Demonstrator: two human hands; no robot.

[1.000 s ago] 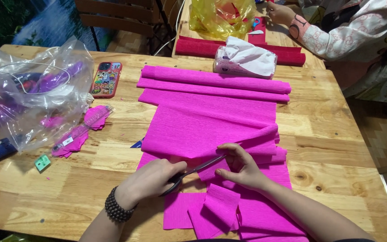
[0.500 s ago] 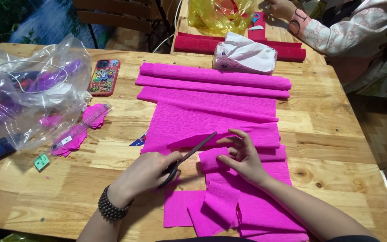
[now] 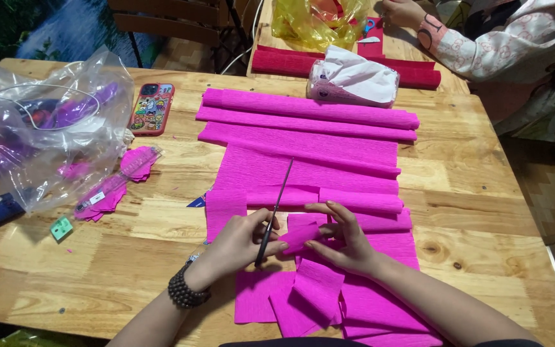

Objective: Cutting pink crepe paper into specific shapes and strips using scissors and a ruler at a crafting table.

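My left hand (image 3: 242,243) grips dark scissors (image 3: 275,209) whose closed blades point away from me over the pink crepe paper (image 3: 309,160). My right hand (image 3: 345,238) pinches a small cut piece of pink paper (image 3: 300,236) right beside the scissors' handles. Several cut pink pieces (image 3: 297,295) lie overlapped in front of me near the table's front edge. A bead bracelet (image 3: 184,292) circles my left wrist.
A clear plastic bag (image 3: 46,135) of purple items sits at the left, with a phone (image 3: 152,108) and pink paper scraps (image 3: 114,186) beside it. A tissue pack (image 3: 354,80), red paper rolls (image 3: 348,64) and a yellow bag (image 3: 319,19) lie at the back. Another person's sleeve (image 3: 502,45) is at top right.
The scissors swung from a low slant to pointing nearly straight away from me. My right hand drew closer to the left hand and took up a small pink piece.
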